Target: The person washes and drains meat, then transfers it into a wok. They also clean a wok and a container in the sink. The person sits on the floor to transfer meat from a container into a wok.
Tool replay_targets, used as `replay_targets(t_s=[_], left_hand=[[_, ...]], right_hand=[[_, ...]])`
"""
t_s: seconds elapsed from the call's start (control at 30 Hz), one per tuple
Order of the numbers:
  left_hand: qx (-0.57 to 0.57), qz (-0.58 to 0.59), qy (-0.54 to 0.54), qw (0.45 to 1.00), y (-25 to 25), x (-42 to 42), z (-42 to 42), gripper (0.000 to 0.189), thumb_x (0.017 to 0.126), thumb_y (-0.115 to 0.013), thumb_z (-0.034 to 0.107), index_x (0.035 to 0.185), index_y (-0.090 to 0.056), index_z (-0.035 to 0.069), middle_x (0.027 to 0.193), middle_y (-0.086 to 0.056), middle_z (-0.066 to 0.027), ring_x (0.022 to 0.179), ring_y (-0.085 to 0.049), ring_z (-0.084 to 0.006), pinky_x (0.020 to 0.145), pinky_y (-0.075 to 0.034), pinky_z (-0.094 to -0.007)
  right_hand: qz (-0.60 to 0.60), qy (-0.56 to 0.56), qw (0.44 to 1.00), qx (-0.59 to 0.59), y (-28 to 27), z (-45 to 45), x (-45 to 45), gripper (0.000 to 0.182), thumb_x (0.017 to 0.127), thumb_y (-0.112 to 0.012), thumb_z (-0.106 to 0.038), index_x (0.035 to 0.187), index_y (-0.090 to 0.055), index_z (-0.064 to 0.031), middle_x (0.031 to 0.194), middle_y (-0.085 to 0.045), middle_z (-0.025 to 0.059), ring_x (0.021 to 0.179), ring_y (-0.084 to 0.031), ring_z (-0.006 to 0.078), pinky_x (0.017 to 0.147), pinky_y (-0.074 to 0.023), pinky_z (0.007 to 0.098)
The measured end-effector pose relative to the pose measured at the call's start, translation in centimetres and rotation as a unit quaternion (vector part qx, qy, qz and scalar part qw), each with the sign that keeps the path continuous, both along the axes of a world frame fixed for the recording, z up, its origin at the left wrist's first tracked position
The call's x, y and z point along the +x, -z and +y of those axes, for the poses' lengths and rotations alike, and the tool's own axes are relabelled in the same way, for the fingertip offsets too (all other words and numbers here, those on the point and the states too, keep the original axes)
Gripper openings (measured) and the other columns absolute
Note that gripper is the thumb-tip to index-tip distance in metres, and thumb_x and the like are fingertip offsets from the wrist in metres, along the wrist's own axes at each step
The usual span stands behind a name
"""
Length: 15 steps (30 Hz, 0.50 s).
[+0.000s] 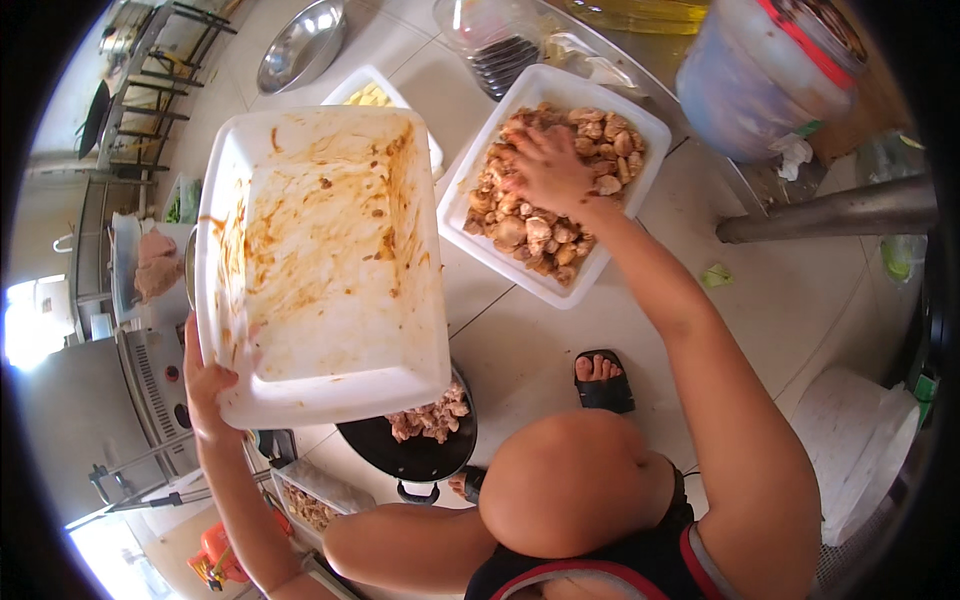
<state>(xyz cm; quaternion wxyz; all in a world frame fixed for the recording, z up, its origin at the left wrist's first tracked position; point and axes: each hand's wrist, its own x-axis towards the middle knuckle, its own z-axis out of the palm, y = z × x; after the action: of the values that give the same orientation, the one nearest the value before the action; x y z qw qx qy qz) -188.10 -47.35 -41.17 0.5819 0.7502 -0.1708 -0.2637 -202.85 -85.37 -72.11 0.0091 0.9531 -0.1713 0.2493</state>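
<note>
My left hand (208, 382) grips the lower left rim of a white plastic tub (330, 247), tilted so its inside shows, smeared with brown sauce. With fingers spread, my right hand (551, 169) lies on brown marinated meat pieces (517, 225) that fill a second white tub (574, 289) on the floor. Partly behind the tilted tub is a black wok (420, 457) with raw chopped meat (431, 420) in it. A smaller white tray (371, 75) with pale yellow pieces is half hidden beyond the tilted tub.
A steel bowl (302, 49) and a clear plastic container (491, 45) stand at the back. At the right are a large bucket (765, 75) and a metal leg (832, 214). A clear box of chopped food (319, 499) lies near my left knee. My sandaled foot (604, 382) is on the tiles.
</note>
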Motion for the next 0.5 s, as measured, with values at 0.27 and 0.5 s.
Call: replay_targets(t_s=[0.27, 0.5], left_hand=[[-0.135, 0.162, -0.235, 0.949, 4.2, -2.9, 8.0, 0.078, 0.054, -0.047, 0.009, 0.131, -0.038, -0.003, 0.118, -0.054, -0.0198, 0.108, -0.054, -0.0346, 0.093, -0.045, -0.0447], [-0.180, 0.211, -0.293, 0.915, 4.4, -3.4, 3.5, 0.082, 0.055, -0.045, 0.005, 0.136, -0.033, 0.002, 0.118, -0.053, -0.0182, 0.105, -0.055, -0.0297, 0.090, -0.047, -0.0396]], right_hand=[[0.207, 0.088, 0.961, 0.162, -0.3, 0.0, -4.3, 0.052, 0.092, -0.048, -0.041, 0.138, -0.042, -0.0178, 0.150, -0.024, 0.0120, 0.139, -0.019, 0.0323, 0.109, -0.0164, 0.0561], [0.150, 0.061, 0.931, 0.326, -2.6, -0.9, -1.7, 0.053, 0.097, -0.043, -0.032, 0.143, -0.032, -0.0080, 0.149, -0.027, 0.0143, 0.137, -0.025, 0.0290, 0.109, -0.0227, 0.0421]])
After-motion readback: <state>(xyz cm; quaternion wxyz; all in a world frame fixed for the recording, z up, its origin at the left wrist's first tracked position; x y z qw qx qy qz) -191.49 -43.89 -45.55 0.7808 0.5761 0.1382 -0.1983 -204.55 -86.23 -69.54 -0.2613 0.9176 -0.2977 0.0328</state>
